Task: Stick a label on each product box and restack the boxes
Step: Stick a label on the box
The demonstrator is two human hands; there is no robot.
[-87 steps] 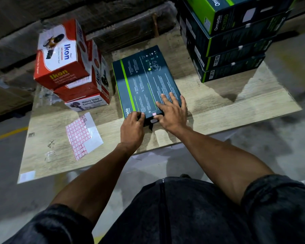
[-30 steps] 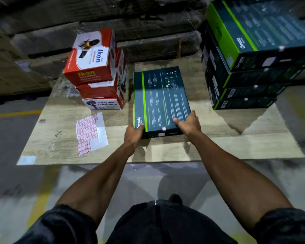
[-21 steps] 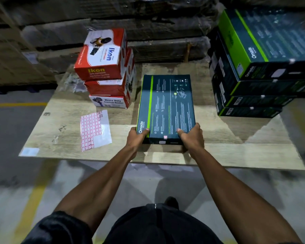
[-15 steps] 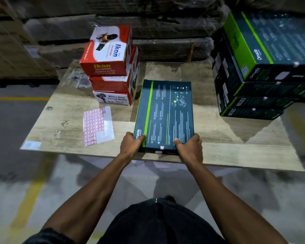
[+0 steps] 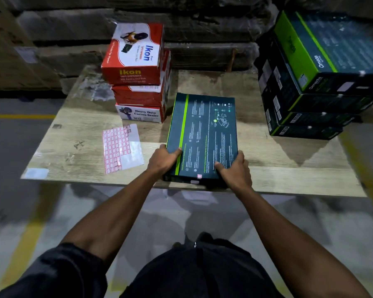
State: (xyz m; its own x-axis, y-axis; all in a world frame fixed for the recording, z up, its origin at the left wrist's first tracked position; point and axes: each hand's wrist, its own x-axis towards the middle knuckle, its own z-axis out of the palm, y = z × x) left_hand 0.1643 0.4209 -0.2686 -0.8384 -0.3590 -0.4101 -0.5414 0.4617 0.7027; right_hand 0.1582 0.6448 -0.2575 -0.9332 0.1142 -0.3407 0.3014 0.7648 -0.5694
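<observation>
At the right edge of the view, our stack of dark green-striped boxes (image 5: 306,100) is cut off, its print blurred. Beneath lies a pale wood-grain desk (image 5: 289,164) on grey concrete floor (image 5: 13,211), wrapped pallets behind. Our left hand (image 5: 163,161) and right hand (image 5: 233,171) grip the flat dark product box (image 5: 205,134) at its near corners, a small pink label (image 5: 199,176) stuck there.

A flat dark teal cardboard box with a green stripe (image 5: 202,136) is gripped at its near corners by the left hand (image 5: 163,161) and the right hand (image 5: 235,171) over the pale wooden bench (image 5: 289,166). A small pink label (image 5: 199,176) is seen on its near edge. A sheet of pink-bordered labels (image 5: 122,148) lies to the left, before a stack of red and white boxes (image 5: 140,76). A stack of matching dark boxes (image 5: 314,82) stands at the right.
</observation>
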